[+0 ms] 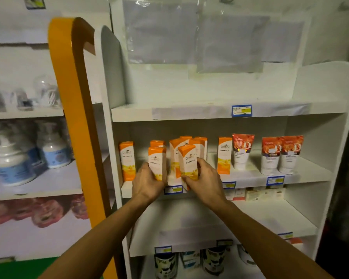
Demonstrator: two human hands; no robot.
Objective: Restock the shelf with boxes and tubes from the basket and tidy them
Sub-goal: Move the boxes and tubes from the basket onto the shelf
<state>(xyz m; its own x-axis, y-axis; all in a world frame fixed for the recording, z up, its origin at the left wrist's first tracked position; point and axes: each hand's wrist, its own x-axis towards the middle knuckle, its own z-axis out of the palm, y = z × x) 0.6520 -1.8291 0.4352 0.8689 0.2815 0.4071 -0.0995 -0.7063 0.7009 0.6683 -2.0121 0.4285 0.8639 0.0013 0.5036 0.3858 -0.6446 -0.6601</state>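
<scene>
My left hand grips an upright orange-and-white box at the front of the middle shelf. My right hand grips a second such box, tilted slightly left. Behind them stand several more of the same boxes, bunched together. One box stands alone at the shelf's left end, another to the right of the bunch. Three red-and-white tubes stand cap down further right. The basket is out of view.
An orange side panel rises left of the white shelf unit. The top shelf carries blue price tags. Small boxes lie below the middle shelf; dark tins stand at the bottom. Pump bottles fill the neighbouring shelves.
</scene>
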